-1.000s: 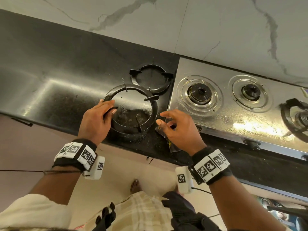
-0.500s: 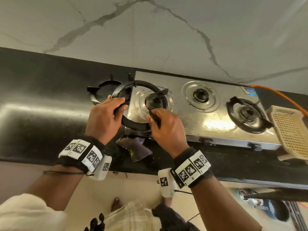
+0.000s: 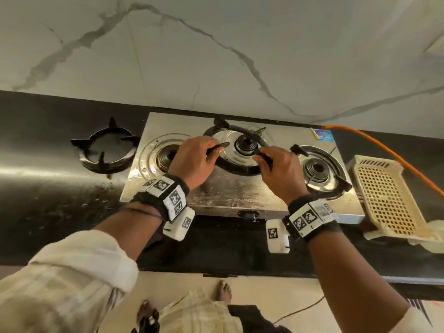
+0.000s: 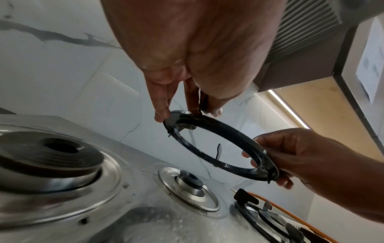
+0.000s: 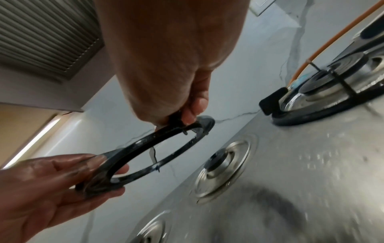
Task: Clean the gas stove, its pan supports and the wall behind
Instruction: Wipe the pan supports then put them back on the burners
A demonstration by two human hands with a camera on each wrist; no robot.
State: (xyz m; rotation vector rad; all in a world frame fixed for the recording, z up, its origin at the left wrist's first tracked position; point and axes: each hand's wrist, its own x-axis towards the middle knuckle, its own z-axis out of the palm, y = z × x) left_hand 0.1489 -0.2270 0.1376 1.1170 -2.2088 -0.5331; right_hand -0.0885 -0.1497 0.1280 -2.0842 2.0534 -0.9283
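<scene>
Marble wall [image 3: 216,56] rises behind my stove [image 3: 228,193] on the dark worktop [image 3: 48,188]. Both hands, left [image 3: 194,159] and right [image 3: 281,171], grip opposite sides of one pan support [image 4: 220,148], held above the middle burner [image 3: 245,145].

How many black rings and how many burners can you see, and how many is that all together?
Rings: 3, one in both hands, one on the right burner, one on the counter
Burners: 3
Total: 6

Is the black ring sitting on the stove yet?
No. The ring is in the air above the stove, held by left hand and right hand.
</scene>
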